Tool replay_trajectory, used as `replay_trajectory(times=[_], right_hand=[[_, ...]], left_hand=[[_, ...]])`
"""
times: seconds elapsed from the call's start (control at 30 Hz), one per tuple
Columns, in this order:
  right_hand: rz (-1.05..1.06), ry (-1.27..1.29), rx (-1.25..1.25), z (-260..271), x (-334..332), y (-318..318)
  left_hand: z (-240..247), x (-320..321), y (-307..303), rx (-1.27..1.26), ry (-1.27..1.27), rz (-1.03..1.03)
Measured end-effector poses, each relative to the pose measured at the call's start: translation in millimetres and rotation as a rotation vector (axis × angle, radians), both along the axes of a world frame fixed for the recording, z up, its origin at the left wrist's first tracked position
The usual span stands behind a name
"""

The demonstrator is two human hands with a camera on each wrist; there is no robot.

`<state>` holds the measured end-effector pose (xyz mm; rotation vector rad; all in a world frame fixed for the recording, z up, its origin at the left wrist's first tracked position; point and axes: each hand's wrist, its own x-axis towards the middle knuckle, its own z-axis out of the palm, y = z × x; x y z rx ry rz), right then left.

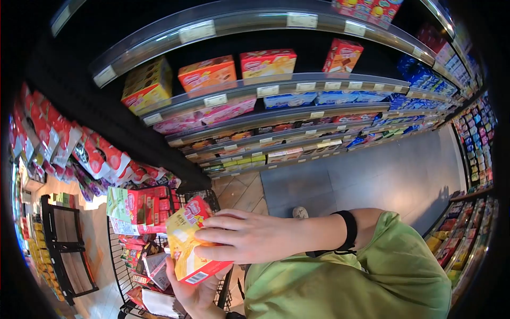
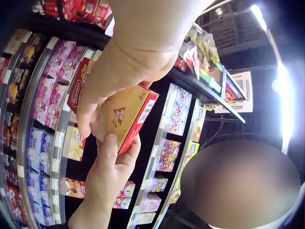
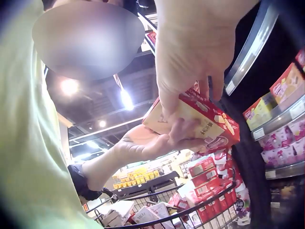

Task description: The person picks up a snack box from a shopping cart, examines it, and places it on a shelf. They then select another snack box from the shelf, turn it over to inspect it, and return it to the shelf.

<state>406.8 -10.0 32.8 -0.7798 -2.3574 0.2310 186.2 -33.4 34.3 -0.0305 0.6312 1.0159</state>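
A yellow and red cardboard box [image 1: 182, 234], printed with food pictures and a barcode on its red side, is held in both hands above the near side of a black wire shopping cart [image 1: 112, 260]. The right hand [image 1: 234, 236] grasps the box from above, its fingers laid across the printed front. The left hand [image 1: 197, 292] grips it from below, its fingers and thumb against the carton. A black wristband [image 1: 348, 231] circles the right wrist, below a loose light-green sleeve [image 1: 406, 260].

Inside the cart lie red packages [image 1: 154, 207], a pale-green and white carton [image 1: 121, 204] and other packs. Beyond it, red and white bags [image 1: 101, 154] hang in rows beside the dark end of the shelving.

Across the aisle, a shelf edged with white price labels [image 1: 267, 91] carries a yellow box [image 1: 149, 85], an orange box [image 1: 207, 74], a red and yellow box [image 1: 268, 63] and a narrower upright red box [image 1: 343, 56]. Pink packs [image 1: 228, 111] and blue packs [image 1: 289, 100] line the level below. A light-coloured shoe [image 1: 300, 212] shows on the floor [image 1: 319, 183].
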Motion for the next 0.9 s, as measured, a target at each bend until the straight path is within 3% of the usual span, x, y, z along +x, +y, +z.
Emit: replay_trajectory(times=[0.2, 0.3, 0.33, 0.4, 0.6, 0.9], right_hand=[[-0.098, 0.126, -0.202, -2, 114, -51], [-0.15, 0.129, -0.264, -4, 170, -74], [-0.141, 0.137, -0.263, -5, 186, -82], [-0.196, 0.108, -0.326, -10, 212, -96], [-0.241, 0.09, -0.361, -28, 270, -124], [-0.254, 0.136, -0.444, -60, 300, -138]], left_hand=[[-14, 114, -19, 0.049, -0.063, -0.332], [-19, 166, -34, 0.135, 0.065, -0.485], [-25, 180, -40, 0.134, 0.075, -0.477], [-39, 204, -50, 0.059, -0.195, -0.483], [-55, 259, -69, -0.019, -0.19, -0.536], [-73, 292, -78, -0.125, -0.07, -0.571]])
